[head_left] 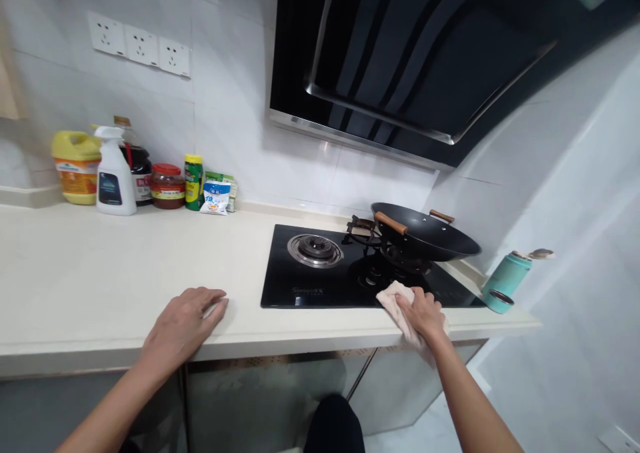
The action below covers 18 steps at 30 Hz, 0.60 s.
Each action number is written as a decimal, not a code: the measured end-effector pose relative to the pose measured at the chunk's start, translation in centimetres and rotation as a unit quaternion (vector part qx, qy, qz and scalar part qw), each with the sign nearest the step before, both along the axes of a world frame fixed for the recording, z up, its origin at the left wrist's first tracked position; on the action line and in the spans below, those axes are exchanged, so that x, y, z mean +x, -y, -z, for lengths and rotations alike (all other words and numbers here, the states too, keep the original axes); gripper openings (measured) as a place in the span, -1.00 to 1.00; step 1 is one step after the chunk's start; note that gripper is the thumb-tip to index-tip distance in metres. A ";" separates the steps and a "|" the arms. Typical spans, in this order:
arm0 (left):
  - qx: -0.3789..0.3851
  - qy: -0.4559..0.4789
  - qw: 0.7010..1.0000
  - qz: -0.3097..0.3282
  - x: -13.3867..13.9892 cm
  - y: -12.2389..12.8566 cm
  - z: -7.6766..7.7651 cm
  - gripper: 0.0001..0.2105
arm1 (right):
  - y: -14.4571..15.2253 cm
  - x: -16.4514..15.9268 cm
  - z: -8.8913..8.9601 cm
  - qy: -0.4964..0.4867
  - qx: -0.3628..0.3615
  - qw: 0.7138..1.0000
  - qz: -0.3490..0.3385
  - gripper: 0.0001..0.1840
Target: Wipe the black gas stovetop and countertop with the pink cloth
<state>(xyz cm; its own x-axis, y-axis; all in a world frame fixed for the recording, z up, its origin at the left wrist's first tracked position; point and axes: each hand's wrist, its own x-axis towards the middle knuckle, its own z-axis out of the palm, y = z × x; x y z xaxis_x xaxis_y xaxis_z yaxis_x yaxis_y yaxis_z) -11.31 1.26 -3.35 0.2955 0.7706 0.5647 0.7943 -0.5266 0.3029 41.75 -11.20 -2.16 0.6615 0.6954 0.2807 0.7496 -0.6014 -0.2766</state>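
Note:
My right hand (423, 312) grips a pale cloth (399, 298) and presses it on the front edge of the black glass gas stove (300, 294). Part of the cloth hangs over the counter's edge. My left hand (186, 321) lies on the white countertop (110, 273) left of the stove, holding nothing, with thumb and fingers a little apart. Behind my right hand a black wok (435, 236) with wooden handles sits tilted over the right burner. The left burner (315, 250) is uncovered.
Along the back wall stand a yellow jug (77, 170), a white spray bottle (115, 176), a dark sauce bottle (141, 173), a red-lidded jar (168, 186), a green container (194, 183) and packets (216, 198). A turquoise container (508, 276) is at right. A range hood (400, 60) hangs above.

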 end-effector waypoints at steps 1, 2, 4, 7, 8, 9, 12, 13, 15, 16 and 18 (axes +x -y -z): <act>0.000 -0.002 1.000 -0.003 0.0 0.0 0.1 -0.57 | -0.7 -0.5 -0.2 0.004 0.006 1.000 0.012 -0.28; 0.000 -0.002 1.000 -0.005 -0.1 -0.1 0.1 -0.57 | -1.2 -0.8 -0.5 0.009 0.009 1.000 0.020 -0.30; -0.001 -0.002 1.000 -0.008 -0.1 -0.2 0.2 -0.57 | -2.4 -1.4 -1.1 0.028 0.011 0.999 0.029 -0.34; -0.006 -0.001 1.000 -0.013 0.0 -0.1 0.2 -0.55 | -4.0 -2.5 -1.7 0.053 0.011 0.998 0.035 -0.43; -0.009 -0.002 1.000 -0.015 0.0 -0.1 0.1 -0.55 | -4.5 -2.9 -1.7 0.055 0.011 0.998 0.036 -0.47; -0.011 -0.004 1.000 -0.018 0.0 0.0 -0.1 -0.56 | -4.9 -3.2 -1.7 0.056 0.011 0.998 0.035 -0.51; -0.020 -0.004 0.999 -0.024 0.1 0.4 -0.5 -0.56 | -4.8 -3.1 -1.0 0.064 0.009 0.998 0.000 -0.55; -0.021 -0.003 1.000 -0.024 0.1 0.6 -0.6 -0.56 | -4.4 -2.5 -0.7 0.067 0.002 0.997 -0.026 -0.54; -0.020 0.000 1.000 -0.018 0.1 0.8 -0.8 -0.57 | -3.5 -0.7 -0.1 0.066 -0.024 0.995 -0.070 -0.47; -0.019 0.001 1.000 -0.015 0.2 0.9 -0.9 -0.58 | -3.0 0.6 0.2 0.062 -0.037 0.994 -0.079 -0.43; -0.020 0.003 1.000 -0.014 0.2 1.1 -1.1 -0.59 | -2.1 3.3 0.4 0.050 -0.052 0.996 -0.055 -0.34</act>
<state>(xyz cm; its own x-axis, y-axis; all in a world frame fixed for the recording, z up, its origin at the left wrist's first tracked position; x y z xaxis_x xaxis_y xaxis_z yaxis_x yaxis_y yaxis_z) -11.11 0.17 -2.29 0.2695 0.8004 0.5354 0.8071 -0.4910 0.3277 45.09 -9.05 -2.59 0.5521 0.7907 0.2644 0.8332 -0.5354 -0.1385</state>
